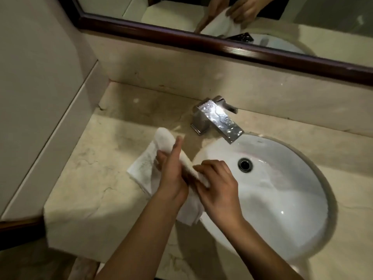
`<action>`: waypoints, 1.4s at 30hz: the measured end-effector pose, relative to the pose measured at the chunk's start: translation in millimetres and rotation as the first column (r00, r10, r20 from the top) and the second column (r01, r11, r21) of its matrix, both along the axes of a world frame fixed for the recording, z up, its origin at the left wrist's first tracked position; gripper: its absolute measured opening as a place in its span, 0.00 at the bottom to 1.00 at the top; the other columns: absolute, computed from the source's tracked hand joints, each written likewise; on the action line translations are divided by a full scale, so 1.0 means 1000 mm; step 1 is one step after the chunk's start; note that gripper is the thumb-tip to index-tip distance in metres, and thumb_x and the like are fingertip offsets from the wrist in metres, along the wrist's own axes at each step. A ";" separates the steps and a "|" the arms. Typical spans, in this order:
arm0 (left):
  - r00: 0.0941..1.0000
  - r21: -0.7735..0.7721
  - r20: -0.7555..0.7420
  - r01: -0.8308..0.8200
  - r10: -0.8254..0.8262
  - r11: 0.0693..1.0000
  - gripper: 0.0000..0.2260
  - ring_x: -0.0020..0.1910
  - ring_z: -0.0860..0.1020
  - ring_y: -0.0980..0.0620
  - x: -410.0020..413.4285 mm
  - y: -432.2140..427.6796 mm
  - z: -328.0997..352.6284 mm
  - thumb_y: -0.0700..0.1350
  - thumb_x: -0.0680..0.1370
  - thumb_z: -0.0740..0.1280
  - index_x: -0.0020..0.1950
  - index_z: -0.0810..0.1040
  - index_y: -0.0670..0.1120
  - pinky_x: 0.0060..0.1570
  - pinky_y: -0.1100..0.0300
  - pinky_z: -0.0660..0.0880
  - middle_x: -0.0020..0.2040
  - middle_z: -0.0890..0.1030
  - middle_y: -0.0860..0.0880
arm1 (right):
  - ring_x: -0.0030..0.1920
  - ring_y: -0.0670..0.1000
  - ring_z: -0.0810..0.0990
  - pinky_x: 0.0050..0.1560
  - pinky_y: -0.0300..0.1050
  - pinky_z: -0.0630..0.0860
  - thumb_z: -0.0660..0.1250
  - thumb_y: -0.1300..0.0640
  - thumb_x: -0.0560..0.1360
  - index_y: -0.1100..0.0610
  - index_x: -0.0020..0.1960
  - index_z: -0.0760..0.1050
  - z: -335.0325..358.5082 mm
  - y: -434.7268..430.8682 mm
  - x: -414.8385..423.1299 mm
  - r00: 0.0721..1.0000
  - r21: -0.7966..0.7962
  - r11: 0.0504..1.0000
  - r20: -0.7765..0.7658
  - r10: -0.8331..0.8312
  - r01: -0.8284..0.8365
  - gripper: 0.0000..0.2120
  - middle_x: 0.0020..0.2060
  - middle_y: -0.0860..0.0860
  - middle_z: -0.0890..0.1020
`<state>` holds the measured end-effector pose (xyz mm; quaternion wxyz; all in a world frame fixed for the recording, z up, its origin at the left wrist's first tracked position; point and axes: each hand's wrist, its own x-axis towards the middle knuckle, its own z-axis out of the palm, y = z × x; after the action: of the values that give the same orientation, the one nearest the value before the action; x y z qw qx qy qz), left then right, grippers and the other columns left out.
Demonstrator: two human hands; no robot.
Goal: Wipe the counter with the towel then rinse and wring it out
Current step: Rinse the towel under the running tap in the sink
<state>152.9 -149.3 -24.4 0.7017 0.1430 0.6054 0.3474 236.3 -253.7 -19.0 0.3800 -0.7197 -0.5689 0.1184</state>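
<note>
While the left hand [171, 174] and right hand [219, 190] clutch the rumpled white towel [148, 164] on the beige marble counter [90, 178], nine o'clock from the white oval sink [292, 209], wiping seems underway; rinsing and wringing remain

Towel [145, 168] middle hidden under left hand [171, 174] and right hand [218, 188]; mirror [171, 17] cut off at top; tabletop [90, 178] runs off right edge.

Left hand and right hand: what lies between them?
A rolled stretch of the white towel, gripped by the left hand and right hand, shown in the head view.
</note>
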 end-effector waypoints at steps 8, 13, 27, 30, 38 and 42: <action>0.994 0.008 0.032 0.101 -0.102 0.995 0.08 0.53 0.83 0.43 0.067 -0.051 0.029 0.38 0.84 0.63 0.62 0.78 0.44 0.52 0.49 0.80 0.57 0.83 0.38 | 0.51 0.49 0.81 0.52 0.38 0.74 0.76 0.56 0.75 0.55 0.54 0.85 0.018 -0.053 0.072 0.997 -0.044 0.997 -0.051 0.059 -0.061 0.08 0.50 0.48 0.81; 0.957 -0.002 0.284 0.065 -0.062 0.998 0.14 0.57 0.85 0.39 0.083 -0.070 0.028 0.40 0.85 0.61 0.69 0.77 0.44 0.52 0.48 0.83 0.59 0.86 0.39 | 0.45 0.45 0.83 0.47 0.44 0.79 0.71 0.46 0.79 0.54 0.52 0.86 0.065 -0.047 0.137 0.993 -0.010 0.997 -0.088 0.078 -0.080 0.12 0.46 0.45 0.84; 0.919 -0.011 0.393 0.046 -0.038 0.999 0.15 0.48 0.87 0.42 0.071 -0.061 -0.015 0.40 0.84 0.60 0.55 0.87 0.47 0.46 0.45 0.84 0.51 0.88 0.42 | 0.46 0.61 0.84 0.50 0.55 0.80 0.67 0.52 0.82 0.56 0.49 0.84 0.020 0.140 0.181 0.984 -0.420 0.900 0.070 0.163 -0.119 0.10 0.42 0.57 0.87; 0.901 -0.002 0.416 0.134 -0.121 0.991 0.26 0.39 0.88 0.49 0.075 -0.062 -0.015 0.42 0.86 0.56 0.37 0.90 0.51 0.44 0.50 0.83 0.41 0.88 0.47 | 0.44 0.64 0.83 0.47 0.58 0.80 0.64 0.56 0.82 0.60 0.45 0.82 0.013 0.142 0.180 0.975 -0.387 0.916 0.138 0.176 -0.110 0.12 0.41 0.60 0.86; 0.912 -0.060 0.396 0.144 -0.109 0.988 0.19 0.43 0.88 0.42 0.071 -0.049 -0.035 0.43 0.85 0.59 0.47 0.90 0.45 0.50 0.44 0.83 0.47 0.88 0.41 | 0.48 0.61 0.84 0.51 0.57 0.80 0.64 0.55 0.83 0.56 0.52 0.82 0.010 0.149 0.185 0.985 -0.396 0.912 0.085 0.147 -0.102 0.09 0.45 0.57 0.86; 0.909 -0.097 0.397 0.178 -0.126 0.979 0.15 0.48 0.87 0.39 0.068 -0.045 -0.041 0.44 0.83 0.61 0.63 0.84 0.42 0.48 0.41 0.85 0.52 0.87 0.39 | 0.45 0.60 0.83 0.50 0.56 0.80 0.64 0.53 0.83 0.55 0.49 0.82 0.006 0.149 0.186 0.989 -0.381 0.919 0.058 0.136 -0.103 0.10 0.42 0.56 0.86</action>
<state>220.6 -194.6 -65.8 0.8406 0.0718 0.4625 0.2728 422.2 -104.3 -12.8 0.2026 -0.7475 -0.5937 0.2183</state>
